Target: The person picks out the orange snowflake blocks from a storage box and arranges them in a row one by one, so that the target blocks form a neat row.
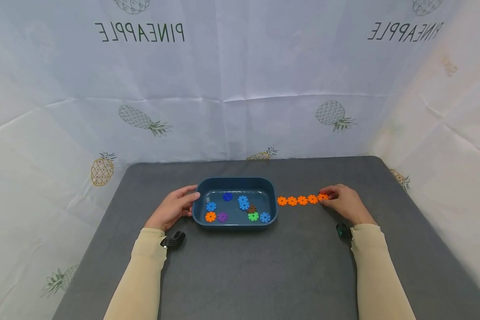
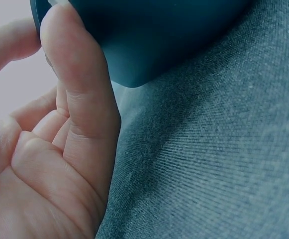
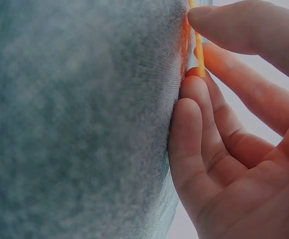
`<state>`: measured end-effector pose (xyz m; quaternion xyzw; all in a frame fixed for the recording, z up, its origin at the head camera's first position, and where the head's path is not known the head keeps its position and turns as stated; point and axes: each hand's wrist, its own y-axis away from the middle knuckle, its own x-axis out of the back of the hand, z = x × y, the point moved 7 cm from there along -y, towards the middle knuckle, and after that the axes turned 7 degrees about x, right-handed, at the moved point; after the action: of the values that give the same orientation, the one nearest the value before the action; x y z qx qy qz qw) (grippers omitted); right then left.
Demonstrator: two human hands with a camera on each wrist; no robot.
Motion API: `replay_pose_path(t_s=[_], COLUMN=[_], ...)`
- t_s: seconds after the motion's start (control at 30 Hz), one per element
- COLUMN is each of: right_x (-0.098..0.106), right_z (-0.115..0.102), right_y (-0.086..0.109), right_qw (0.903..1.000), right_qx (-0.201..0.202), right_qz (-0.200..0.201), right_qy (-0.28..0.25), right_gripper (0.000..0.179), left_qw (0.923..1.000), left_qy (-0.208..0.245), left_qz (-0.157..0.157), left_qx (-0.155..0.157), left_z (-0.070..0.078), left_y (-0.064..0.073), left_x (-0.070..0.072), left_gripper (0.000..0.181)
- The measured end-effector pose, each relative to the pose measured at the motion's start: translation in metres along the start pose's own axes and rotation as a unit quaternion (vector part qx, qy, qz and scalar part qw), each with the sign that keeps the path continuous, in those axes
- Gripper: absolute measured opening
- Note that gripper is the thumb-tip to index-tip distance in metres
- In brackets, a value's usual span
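Note:
My left hand [image 1: 171,209] holds the left end of a dark blue plastic tray [image 1: 235,225], its thumb on the rim and its fingers outside. In the left wrist view, the thumb [image 2: 84,99] lies against the tray's wall [image 2: 134,64]. Right of the tray, several orange notched discs [image 1: 302,200] form a row joined edge to edge. My right hand [image 1: 347,205] pinches the disc at the row's right end [image 1: 322,197]. Seen edge-on in the right wrist view, an orange disc [image 3: 200,55] sits between thumb and fingers, low over the cloth.
Inside the tray lie loose notched discs: an orange one [image 1: 210,216], a purple one [image 1: 222,217], a green one [image 1: 254,216], a brown one [image 1: 251,208] and several blue ones [image 1: 265,217]. Grey cloth covers the table [image 1: 260,275]. A pineapple-print curtain [image 1: 240,129] hangs behind.

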<state>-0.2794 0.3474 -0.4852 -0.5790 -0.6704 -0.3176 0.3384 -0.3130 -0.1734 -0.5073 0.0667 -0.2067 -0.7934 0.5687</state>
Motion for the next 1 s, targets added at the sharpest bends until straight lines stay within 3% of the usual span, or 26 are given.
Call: replay_pose_path(t_s=[0.3,0.47,0.77,1.0], right_x=[0.001,0.008,0.003,-0.027], right_z=[-0.003,-0.025,-0.123,-0.206], right_y=[-0.003,-0.003,-0.032,-0.055], right_qw=[0.9999,0.9994,0.9892,0.9628], right_qx=[-0.001,0.029,0.132,0.229], right_qz=[-0.005,0.003,-0.043,-0.116], right_qy=[0.01,0.02,0.047,0.083], right_gripper=[0.042,0.041,0.035,0.036], left_qw=[1.0,0.9999,0.9999,0.9998], left_qy=[0.003,0.008,0.01,0.015], left_qz=[0.004,-0.004,-0.005,-0.005], left_qx=[-0.002,-0.006,-0.01,-0.008], left_z=[0.0,0.0,0.0,0.0], left_y=[0.001,-0.001,0.001,0.002], left_x=[0.004,0.002,0.002,0.005], left_gripper=[0.076,0.075,0.073,0.072])
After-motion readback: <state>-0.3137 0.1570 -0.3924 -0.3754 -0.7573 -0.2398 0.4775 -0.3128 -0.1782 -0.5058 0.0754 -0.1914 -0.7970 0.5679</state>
